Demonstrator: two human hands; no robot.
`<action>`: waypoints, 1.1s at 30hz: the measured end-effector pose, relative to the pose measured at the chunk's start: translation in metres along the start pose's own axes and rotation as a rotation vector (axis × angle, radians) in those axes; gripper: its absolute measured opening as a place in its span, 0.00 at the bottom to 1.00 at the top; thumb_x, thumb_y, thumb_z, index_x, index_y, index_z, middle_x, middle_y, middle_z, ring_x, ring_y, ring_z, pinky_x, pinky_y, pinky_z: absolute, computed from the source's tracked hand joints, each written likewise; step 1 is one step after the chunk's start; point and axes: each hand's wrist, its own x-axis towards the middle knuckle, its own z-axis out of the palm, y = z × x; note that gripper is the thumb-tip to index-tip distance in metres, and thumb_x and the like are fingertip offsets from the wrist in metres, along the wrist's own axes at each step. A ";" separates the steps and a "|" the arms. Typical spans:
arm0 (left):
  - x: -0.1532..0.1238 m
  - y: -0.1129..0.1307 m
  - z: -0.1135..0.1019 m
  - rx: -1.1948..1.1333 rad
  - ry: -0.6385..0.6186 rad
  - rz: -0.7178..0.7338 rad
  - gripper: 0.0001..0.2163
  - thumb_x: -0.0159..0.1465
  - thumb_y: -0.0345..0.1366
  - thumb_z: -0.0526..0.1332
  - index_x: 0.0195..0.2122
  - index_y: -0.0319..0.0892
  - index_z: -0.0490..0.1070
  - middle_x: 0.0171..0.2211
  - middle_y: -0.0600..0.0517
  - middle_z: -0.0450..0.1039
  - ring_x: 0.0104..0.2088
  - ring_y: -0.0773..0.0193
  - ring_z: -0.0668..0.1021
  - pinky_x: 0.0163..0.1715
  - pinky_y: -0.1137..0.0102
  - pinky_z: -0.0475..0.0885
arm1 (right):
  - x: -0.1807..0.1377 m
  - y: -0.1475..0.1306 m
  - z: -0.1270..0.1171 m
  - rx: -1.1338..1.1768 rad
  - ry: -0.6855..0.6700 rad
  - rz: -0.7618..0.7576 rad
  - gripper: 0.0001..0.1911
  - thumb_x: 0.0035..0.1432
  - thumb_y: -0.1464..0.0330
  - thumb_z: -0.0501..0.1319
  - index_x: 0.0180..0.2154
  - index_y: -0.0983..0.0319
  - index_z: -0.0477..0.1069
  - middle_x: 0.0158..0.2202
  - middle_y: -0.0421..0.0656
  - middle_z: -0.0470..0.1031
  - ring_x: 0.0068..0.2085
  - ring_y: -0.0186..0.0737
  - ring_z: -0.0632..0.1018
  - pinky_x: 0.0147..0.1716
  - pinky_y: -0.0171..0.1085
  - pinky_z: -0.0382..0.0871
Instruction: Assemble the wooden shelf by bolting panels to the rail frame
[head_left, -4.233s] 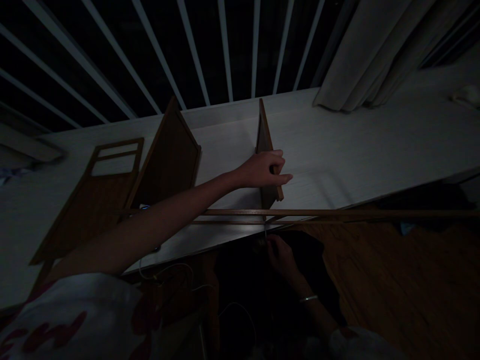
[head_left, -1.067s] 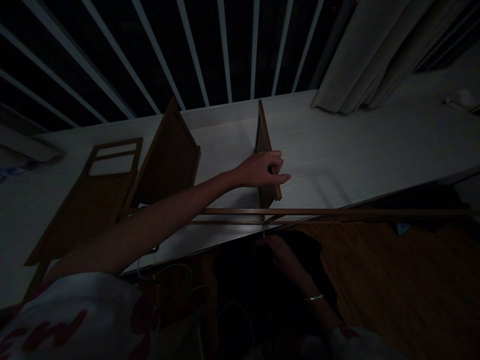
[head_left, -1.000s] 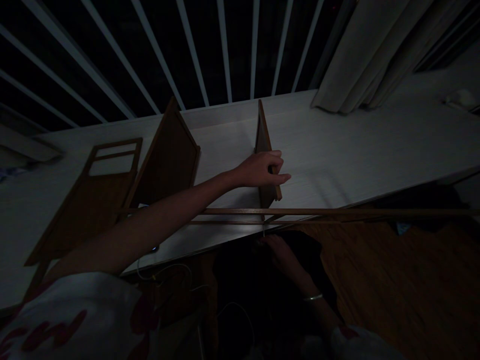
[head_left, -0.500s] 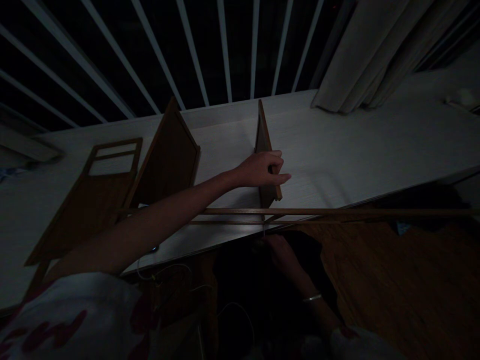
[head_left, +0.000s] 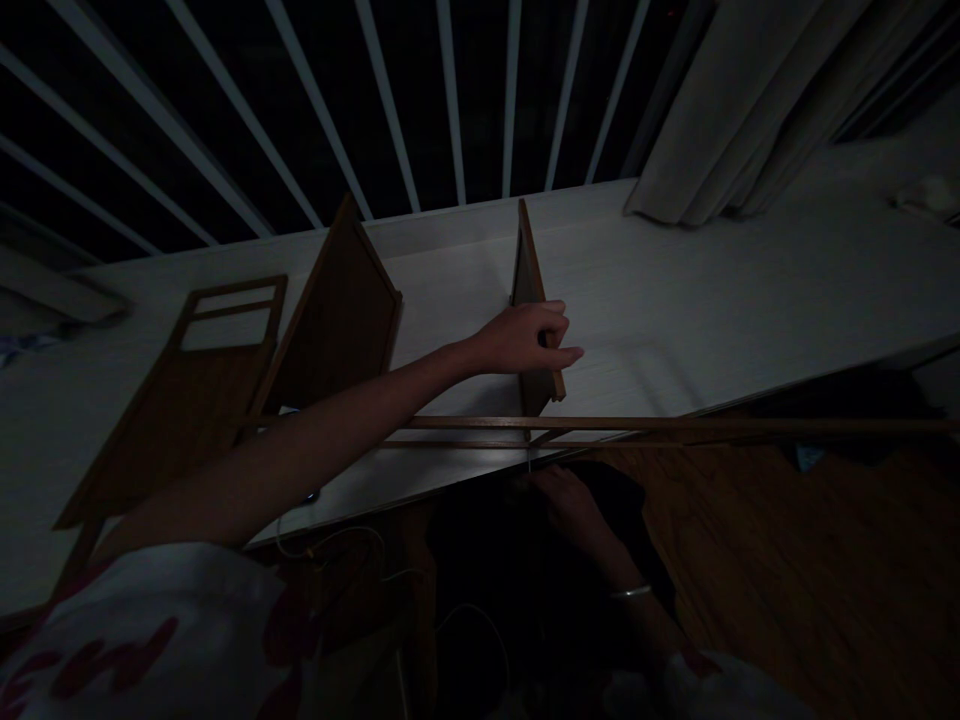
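Note:
The scene is very dark. My left hand [head_left: 525,338] is closed round the top edge of an upright brown wooden panel [head_left: 527,270] that stands on a pale table [head_left: 712,290]. A long wooden board [head_left: 675,425] runs crosswise along the table's front edge, against the panel's near end. My right hand [head_left: 559,497], with a bracelet at the wrist, is low in the shadow just under that joint, next to a thin metal piece [head_left: 529,460]. Its fingers look curled, but what they hold is hidden in the dark.
A second upright wooden panel [head_left: 337,310] stands to the left. A flat framed wooden panel [head_left: 187,380] lies further left. White railing bars [head_left: 450,100] and a curtain [head_left: 720,110] are behind the table. Wooden floor [head_left: 825,580] and cables [head_left: 337,545] are below.
Almost nothing has moved. My left hand stays on the panel's edge; my right hand has shifted only slightly beneath the board.

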 end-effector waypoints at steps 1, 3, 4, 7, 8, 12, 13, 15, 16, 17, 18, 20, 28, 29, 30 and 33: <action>0.000 0.000 0.000 0.002 -0.003 0.000 0.15 0.57 0.43 0.56 0.19 0.38 0.59 0.25 0.56 0.59 0.25 0.73 0.64 0.28 0.73 0.57 | 0.000 0.001 0.000 -0.014 -0.003 -0.003 0.26 0.49 0.83 0.52 0.49 0.60 0.67 0.44 0.46 0.73 0.46 0.41 0.70 0.45 0.41 0.63; 0.000 0.000 0.000 0.001 -0.006 -0.004 0.16 0.57 0.44 0.56 0.19 0.38 0.59 0.25 0.56 0.58 0.25 0.73 0.64 0.28 0.73 0.57 | 0.001 0.003 0.000 -0.036 -0.002 -0.004 0.26 0.49 0.83 0.52 0.49 0.60 0.67 0.43 0.46 0.73 0.45 0.42 0.70 0.44 0.41 0.63; 0.000 0.000 0.000 -0.001 -0.006 -0.006 0.16 0.57 0.44 0.56 0.19 0.38 0.59 0.25 0.56 0.58 0.25 0.73 0.64 0.28 0.73 0.57 | 0.001 0.003 0.000 -0.042 -0.001 -0.004 0.25 0.49 0.82 0.52 0.48 0.60 0.67 0.43 0.46 0.73 0.44 0.42 0.70 0.44 0.41 0.64; 0.000 0.001 -0.001 -0.005 -0.004 -0.008 0.16 0.57 0.43 0.56 0.19 0.39 0.58 0.25 0.56 0.58 0.25 0.73 0.64 0.27 0.73 0.57 | 0.000 0.003 0.000 -0.049 0.002 0.003 0.24 0.50 0.81 0.53 0.48 0.60 0.67 0.42 0.47 0.73 0.43 0.41 0.70 0.44 0.40 0.64; 0.000 0.002 -0.001 -0.006 -0.004 -0.007 0.16 0.57 0.43 0.56 0.19 0.38 0.58 0.24 0.56 0.58 0.24 0.73 0.64 0.27 0.73 0.57 | 0.000 0.002 -0.001 -0.048 0.002 0.006 0.24 0.51 0.81 0.53 0.49 0.60 0.67 0.41 0.46 0.73 0.43 0.41 0.70 0.44 0.40 0.64; 0.000 0.001 0.000 -0.010 0.003 -0.003 0.16 0.57 0.43 0.56 0.19 0.38 0.58 0.24 0.56 0.58 0.25 0.73 0.64 0.27 0.74 0.57 | -0.001 -0.001 -0.002 -0.054 0.010 0.043 0.22 0.53 0.80 0.53 0.48 0.59 0.68 0.40 0.45 0.72 0.41 0.40 0.71 0.42 0.38 0.64; 0.000 0.001 0.000 -0.011 0.003 -0.001 0.16 0.57 0.43 0.56 0.19 0.38 0.58 0.24 0.56 0.58 0.25 0.74 0.64 0.27 0.74 0.57 | -0.001 -0.002 -0.001 -0.060 0.016 0.052 0.21 0.53 0.79 0.54 0.47 0.58 0.68 0.40 0.45 0.72 0.41 0.39 0.71 0.42 0.37 0.64; 0.000 0.000 0.000 -0.012 -0.002 0.002 0.16 0.57 0.43 0.56 0.19 0.38 0.58 0.25 0.56 0.58 0.24 0.74 0.64 0.26 0.74 0.57 | -0.001 -0.003 -0.001 -0.075 0.031 0.061 0.20 0.54 0.79 0.54 0.47 0.58 0.69 0.40 0.45 0.72 0.40 0.39 0.71 0.42 0.37 0.64; 0.000 0.000 0.000 -0.012 -0.006 0.003 0.16 0.57 0.43 0.56 0.19 0.38 0.58 0.25 0.56 0.59 0.24 0.74 0.64 0.26 0.74 0.57 | -0.001 -0.004 0.000 -0.080 0.039 0.060 0.20 0.54 0.79 0.54 0.47 0.58 0.69 0.40 0.45 0.72 0.40 0.39 0.71 0.42 0.36 0.64; 0.000 0.000 -0.001 -0.012 -0.008 0.001 0.16 0.57 0.43 0.56 0.19 0.38 0.58 0.25 0.56 0.59 0.24 0.74 0.64 0.27 0.74 0.57 | -0.001 -0.004 0.001 -0.086 0.046 0.059 0.20 0.54 0.79 0.54 0.47 0.58 0.69 0.40 0.45 0.72 0.40 0.39 0.71 0.41 0.36 0.64; 0.000 0.001 -0.001 -0.012 -0.010 -0.003 0.16 0.57 0.43 0.56 0.19 0.38 0.58 0.25 0.56 0.59 0.24 0.74 0.63 0.27 0.74 0.57 | -0.001 -0.004 0.001 -0.094 0.053 0.060 0.20 0.54 0.79 0.54 0.47 0.59 0.69 0.39 0.45 0.73 0.40 0.39 0.71 0.41 0.36 0.64; 0.000 0.002 -0.002 -0.013 -0.013 -0.011 0.15 0.57 0.42 0.56 0.19 0.38 0.58 0.24 0.56 0.58 0.24 0.74 0.63 0.27 0.73 0.57 | -0.001 -0.004 0.003 -0.106 0.065 0.060 0.19 0.54 0.79 0.54 0.47 0.59 0.69 0.38 0.46 0.73 0.39 0.39 0.72 0.40 0.36 0.65; 0.000 0.002 -0.001 -0.022 -0.007 -0.007 0.15 0.57 0.43 0.56 0.19 0.39 0.59 0.25 0.56 0.58 0.25 0.74 0.64 0.27 0.73 0.58 | -0.005 -0.003 0.013 -0.082 0.126 0.045 0.16 0.58 0.76 0.52 0.47 0.61 0.68 0.36 0.46 0.74 0.37 0.39 0.73 0.38 0.36 0.67; 0.000 0.002 -0.001 -0.020 -0.005 -0.002 0.15 0.57 0.43 0.56 0.19 0.38 0.59 0.24 0.56 0.58 0.24 0.74 0.64 0.27 0.73 0.58 | -0.005 -0.003 0.014 -0.069 0.133 0.043 0.16 0.58 0.76 0.52 0.47 0.61 0.69 0.36 0.46 0.74 0.37 0.39 0.73 0.38 0.36 0.67; 0.000 0.002 -0.001 -0.018 -0.001 0.002 0.15 0.57 0.43 0.56 0.19 0.38 0.59 0.24 0.56 0.58 0.24 0.74 0.64 0.27 0.73 0.58 | -0.005 -0.003 0.015 -0.054 0.137 0.045 0.16 0.58 0.76 0.52 0.47 0.61 0.69 0.36 0.46 0.74 0.36 0.38 0.73 0.38 0.36 0.67; 0.000 0.001 -0.001 -0.017 0.005 0.006 0.15 0.57 0.43 0.56 0.19 0.38 0.60 0.24 0.56 0.58 0.25 0.73 0.64 0.27 0.73 0.57 | -0.004 -0.003 0.014 -0.021 0.138 0.055 0.14 0.59 0.74 0.52 0.46 0.61 0.69 0.35 0.46 0.74 0.36 0.39 0.73 0.37 0.37 0.68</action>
